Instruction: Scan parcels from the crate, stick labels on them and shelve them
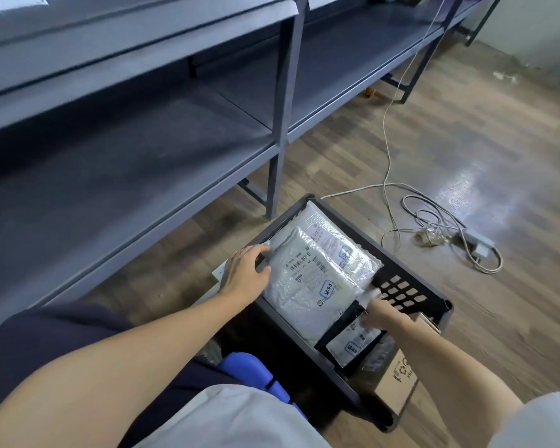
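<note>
My left hand [247, 272] grips the near-left edge of the top parcel [307, 279], thumb over its upper corner, fingers curled against the side. It's a white bubble-wrap mailer, shiny and crinkled, with a printed shipping label [309, 273] on its face: barcodes, small text, a blue logo near the lower corner. It lies flat in the dark plastic crate [411, 291], overlapping a second white mailer [328, 234] beneath it that reaches to the crate's far corner and shows a label of its own.

My right hand [380, 313] is down at the crate's right side, fingertips pinching the top edge of a black parcel [353, 334], a dark pouch with a white label and the same blue logo. Just beside it, at the crate's near-right corner, a brown cardboard box [398, 379] with a recycling mark; whether it sits in the crate or against it, I can't tell.

The crate's right wall has a grid of cut-outs, bare just above my right hand. The crate sits on the wood-look floor [466, 156], near the leg of the grey metal shelving [143, 150] to my left; its lower shelves lie open and deep. To the right, a loose white cable [389, 150] coils on the floor toward a power strip [477, 242], well apart from the crate.
</note>
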A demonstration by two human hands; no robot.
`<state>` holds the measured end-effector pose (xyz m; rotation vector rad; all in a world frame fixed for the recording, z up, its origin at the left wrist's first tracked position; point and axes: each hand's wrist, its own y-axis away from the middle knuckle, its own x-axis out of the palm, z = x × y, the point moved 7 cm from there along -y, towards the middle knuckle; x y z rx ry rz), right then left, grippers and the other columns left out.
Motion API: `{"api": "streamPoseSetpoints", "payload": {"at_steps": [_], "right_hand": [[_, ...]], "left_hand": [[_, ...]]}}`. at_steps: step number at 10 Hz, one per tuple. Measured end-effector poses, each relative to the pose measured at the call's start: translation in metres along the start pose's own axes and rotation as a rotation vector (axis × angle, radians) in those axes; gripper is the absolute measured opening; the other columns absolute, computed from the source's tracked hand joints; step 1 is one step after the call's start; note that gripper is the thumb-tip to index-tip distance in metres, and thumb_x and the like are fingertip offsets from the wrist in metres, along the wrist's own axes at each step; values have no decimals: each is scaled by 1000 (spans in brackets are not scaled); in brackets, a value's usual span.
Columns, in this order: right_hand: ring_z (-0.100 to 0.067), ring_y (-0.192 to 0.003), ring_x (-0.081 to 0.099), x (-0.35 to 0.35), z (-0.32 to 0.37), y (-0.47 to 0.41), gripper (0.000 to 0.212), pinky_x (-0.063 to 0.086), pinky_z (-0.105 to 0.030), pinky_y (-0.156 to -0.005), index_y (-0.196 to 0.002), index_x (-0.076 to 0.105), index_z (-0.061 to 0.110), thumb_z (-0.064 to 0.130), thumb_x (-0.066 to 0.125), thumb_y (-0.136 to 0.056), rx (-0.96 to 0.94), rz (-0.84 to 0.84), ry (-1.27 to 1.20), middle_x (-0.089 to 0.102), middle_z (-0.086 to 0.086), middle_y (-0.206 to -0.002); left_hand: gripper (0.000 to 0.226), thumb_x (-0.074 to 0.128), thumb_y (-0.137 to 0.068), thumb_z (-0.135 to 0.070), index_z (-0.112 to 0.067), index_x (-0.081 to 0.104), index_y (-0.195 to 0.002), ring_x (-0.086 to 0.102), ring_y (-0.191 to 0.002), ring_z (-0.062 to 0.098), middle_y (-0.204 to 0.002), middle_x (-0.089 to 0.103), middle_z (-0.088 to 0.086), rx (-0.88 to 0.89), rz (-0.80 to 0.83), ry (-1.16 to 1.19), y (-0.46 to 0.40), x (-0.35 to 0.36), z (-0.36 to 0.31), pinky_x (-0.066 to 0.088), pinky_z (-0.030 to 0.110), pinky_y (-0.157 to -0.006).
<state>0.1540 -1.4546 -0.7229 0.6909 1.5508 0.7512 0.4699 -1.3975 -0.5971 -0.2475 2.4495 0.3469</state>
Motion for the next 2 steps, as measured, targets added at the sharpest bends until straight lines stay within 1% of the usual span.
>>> {"api": "streamPoseSetpoints", "payload": {"at_steps": [1,2], "right_hand": [[-19,-96,56,-20,2,2,32,47,-25,-84,-124,56,1,15,51,-95,35,-39,31,60,-8,-116],[-25,-102,61,-57,8,2,31,50,-29,-80,-123,54,-1,10,44,-96,62,-205,-47,60,-14,-121]], "left_hand": [[46,59,-90,-22,-20,49,-135,42,-131,21,-136,53,-1,81,4,-210,-2,-3,-2,24,35,-113],[56,48,-96,-34,-21,31,-148,17,-146,17,-154,31,-3,18,78,-352,-1,-6,4,6,32,-119]]}}
